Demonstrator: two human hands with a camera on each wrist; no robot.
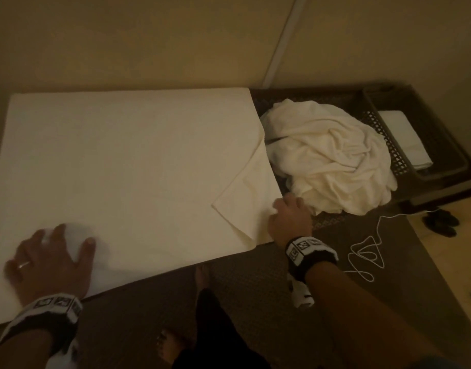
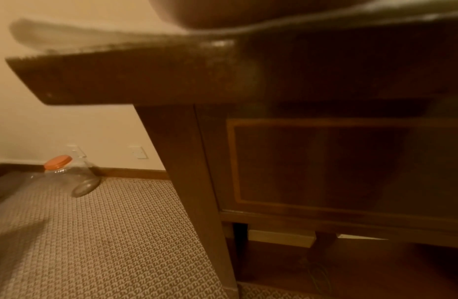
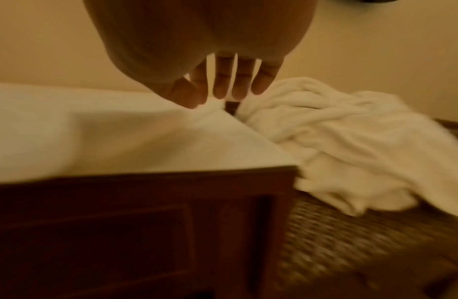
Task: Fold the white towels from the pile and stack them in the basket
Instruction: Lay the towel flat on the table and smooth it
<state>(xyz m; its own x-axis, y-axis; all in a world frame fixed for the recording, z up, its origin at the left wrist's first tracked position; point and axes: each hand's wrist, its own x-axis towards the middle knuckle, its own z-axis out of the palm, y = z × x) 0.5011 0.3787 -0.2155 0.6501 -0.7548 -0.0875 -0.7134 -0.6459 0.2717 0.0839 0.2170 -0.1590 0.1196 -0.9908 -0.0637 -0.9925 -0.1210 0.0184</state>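
Note:
A white towel (image 1: 122, 161) lies spread over the dark wooden table (image 2: 145, 76), with its right corner (image 1: 245, 198) folded back on itself. My left hand (image 1: 50, 257) rests on the towel's near left part, fingers spread; the picture is blurred there. My right hand (image 1: 284, 211) is at the towel's right edge, where thumb and fingers (image 3: 204, 101) pinch the cloth (image 3: 120, 137) into a small peak. The crumpled pile of white towels (image 1: 332, 155) (image 3: 350, 141) lies just right of that hand. At the far right, the dark basket (image 1: 441, 134) holds one folded white towel (image 1: 404, 139).
The pile sits on a dark woven surface (image 1: 324, 225) beside the table. A loose white cable (image 1: 364, 251) and dark shoes (image 1: 441, 222) are on the floor at the right. My bare feet (image 1: 202, 275) stand by the table's front. A glass jar with an orange lid (image 2: 66, 174) stands by the wall.

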